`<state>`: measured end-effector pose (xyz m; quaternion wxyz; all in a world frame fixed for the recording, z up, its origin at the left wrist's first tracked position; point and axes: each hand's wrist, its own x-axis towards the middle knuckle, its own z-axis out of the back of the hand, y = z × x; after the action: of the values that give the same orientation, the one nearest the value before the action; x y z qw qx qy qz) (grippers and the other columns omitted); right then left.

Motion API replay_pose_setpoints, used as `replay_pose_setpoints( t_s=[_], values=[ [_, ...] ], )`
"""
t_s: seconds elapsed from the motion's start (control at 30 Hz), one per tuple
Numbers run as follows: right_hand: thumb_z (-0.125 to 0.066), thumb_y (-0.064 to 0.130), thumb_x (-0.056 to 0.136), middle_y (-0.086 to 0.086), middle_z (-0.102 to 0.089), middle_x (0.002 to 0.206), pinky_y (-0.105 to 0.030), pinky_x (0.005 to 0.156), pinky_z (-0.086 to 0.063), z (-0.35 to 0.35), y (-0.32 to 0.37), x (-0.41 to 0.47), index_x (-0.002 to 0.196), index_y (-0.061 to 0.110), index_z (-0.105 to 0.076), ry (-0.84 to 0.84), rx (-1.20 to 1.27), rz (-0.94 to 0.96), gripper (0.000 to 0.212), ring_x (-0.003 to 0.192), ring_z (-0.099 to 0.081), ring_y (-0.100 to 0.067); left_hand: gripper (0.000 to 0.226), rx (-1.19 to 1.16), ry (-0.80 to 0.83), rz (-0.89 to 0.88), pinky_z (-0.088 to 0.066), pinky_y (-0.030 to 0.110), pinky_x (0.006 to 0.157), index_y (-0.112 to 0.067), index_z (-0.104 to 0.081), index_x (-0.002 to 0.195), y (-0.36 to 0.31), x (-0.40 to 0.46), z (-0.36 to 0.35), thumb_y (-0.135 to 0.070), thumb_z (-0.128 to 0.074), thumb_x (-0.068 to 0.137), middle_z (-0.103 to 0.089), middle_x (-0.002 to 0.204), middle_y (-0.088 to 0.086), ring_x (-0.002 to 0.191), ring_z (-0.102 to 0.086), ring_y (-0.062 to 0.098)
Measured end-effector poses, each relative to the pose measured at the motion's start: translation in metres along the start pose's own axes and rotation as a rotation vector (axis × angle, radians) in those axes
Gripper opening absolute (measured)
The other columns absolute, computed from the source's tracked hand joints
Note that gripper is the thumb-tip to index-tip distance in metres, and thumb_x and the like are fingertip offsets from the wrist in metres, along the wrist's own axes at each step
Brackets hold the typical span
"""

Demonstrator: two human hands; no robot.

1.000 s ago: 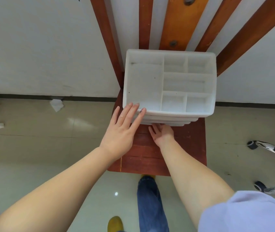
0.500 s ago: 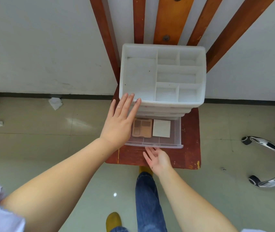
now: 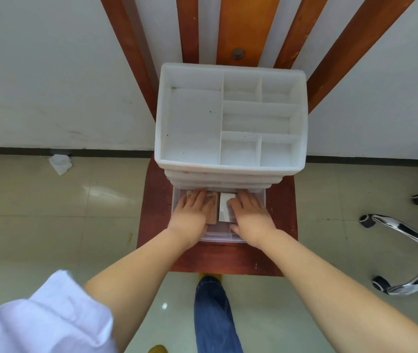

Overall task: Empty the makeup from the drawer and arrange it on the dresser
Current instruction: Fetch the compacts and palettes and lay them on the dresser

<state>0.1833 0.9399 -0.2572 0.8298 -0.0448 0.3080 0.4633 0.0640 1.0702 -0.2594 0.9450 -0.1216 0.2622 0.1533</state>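
Hands both down in the pulled-out clear drawer (image 3: 261, 197) at the bottom of the white organizer (image 3: 231, 171). Our left hand (image 3: 193, 212) lies flat over the brown makeup palette (image 3: 212, 208), fingers extended toward the back of the drawer; it covers most of the palette, so only the right edge shows. We can't tell whether the fingertips hook the far edge. Our right hand (image 3: 249, 214) rests just beside it, on the right part of the white compact (image 3: 224, 208), fingers straight, thumb at the compact's near right corner. No clear pinch on either item; both hands read as relaxed, pressing rather than clasping.

Palette and compact sit side by side, touching or nearly so, in the left-centre of the drawer. Both are inside it, nothing lifted.

Organizer's top tray has one large compartment on the left and five smaller ones on the right. Organizer stands on a red-brown wooden stand (image 3: 152, 200) against the white wall. Crumpled paper (image 3: 60, 163) lies on the floor by the baseboard to the left. Chrome chair base (image 3: 406, 240) with casters is well apart on the right.
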Motion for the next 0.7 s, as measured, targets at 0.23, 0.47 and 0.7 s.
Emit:
replay_pose_setpoints(
  t_s=[0.23,0.47,0.7],
  values=[
    [-0.058,0.029,0.083,-0.013,-0.039,0.132,-0.039,0.104,-0.029,-0.018,-0.001,0.008,0.133,0.013,-0.036,-0.127,-0.155,0.049,0.056,0.123,-0.036,-0.030,0.088,0.122,-0.060,-0.070,-0.015,0.040,0.114,-0.014,-0.009,0.149,0.010,0.011,-0.006,-0.035,-0.062,0.082,-0.026,0.145,0.015,0.134,-0.024,0.034],
    [-0.066,0.042,0.077,-0.006,-0.045,0.127,-0.034,0.090,-0.045,0.009,0.009,-0.064,0.136,0.023,-0.035,-0.148,0.402,-0.044,0.069,0.118,-0.043,-0.023,0.087,-0.291,-0.032,-0.091,-0.042,0.037,0.094,-0.025,-0.021,0.145,0.020,-0.045,0.030,-0.054,-0.060,0.074,-0.043,0.127,0.011,0.118,-0.040,0.030],
    [-0.061,0.050,0.079,0.001,-0.046,0.120,-0.026,0.086,-0.039,-0.031,0.020,-0.119,0.140,0.031,-0.029,0.177,0.519,-0.038,0.072,0.112,-0.049,-0.017,0.086,-0.307,0.591,0.001,-0.037,0.039,0.102,-0.028,-0.014,0.148,0.020,-0.090,0.004,-0.058,-0.055,0.078,-0.037,0.139,0.016,0.125,-0.040,0.034]
  ],
)
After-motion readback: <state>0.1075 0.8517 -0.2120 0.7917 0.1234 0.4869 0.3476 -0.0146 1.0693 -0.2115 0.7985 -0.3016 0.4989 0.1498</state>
